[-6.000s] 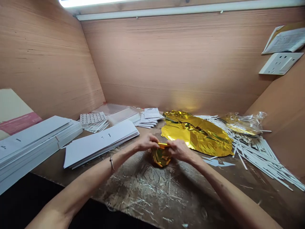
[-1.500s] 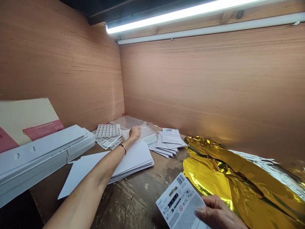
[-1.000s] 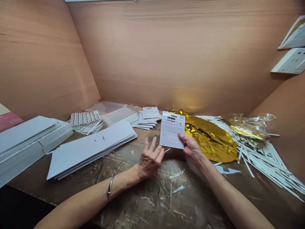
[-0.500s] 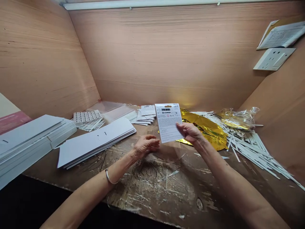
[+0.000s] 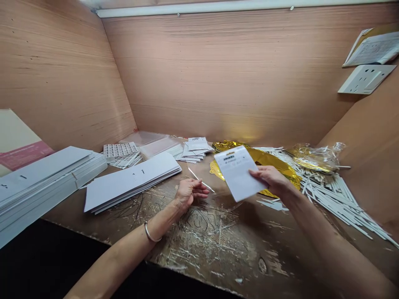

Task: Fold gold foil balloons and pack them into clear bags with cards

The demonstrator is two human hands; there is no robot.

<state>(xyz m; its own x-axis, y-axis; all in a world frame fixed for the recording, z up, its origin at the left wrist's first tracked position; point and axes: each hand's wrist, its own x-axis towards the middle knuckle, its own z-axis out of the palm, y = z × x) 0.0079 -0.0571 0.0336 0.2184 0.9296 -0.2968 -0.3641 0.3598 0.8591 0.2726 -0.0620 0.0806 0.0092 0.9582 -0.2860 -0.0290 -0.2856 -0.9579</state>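
Note:
My right hand pinches the right edge of a white packaging card with a hang hole at its top and blurred print below it. The card is tilted above the table. Left of it, my left hand has its fingers closed around a thin white stick, whose two ends show past the fingertips. Behind the card lies crinkled gold foil, partly covered by the card and my right hand.
Many white sticks lie at the right, with a clear plastic bag on them. Stacked white sheets lie at the left, more white cards at the back. Scraps dot the worn wooden table.
The card has moved right and toward me in my right hand and has tilted. A white stick now shows at my left fingers. The view has shifted slightly.

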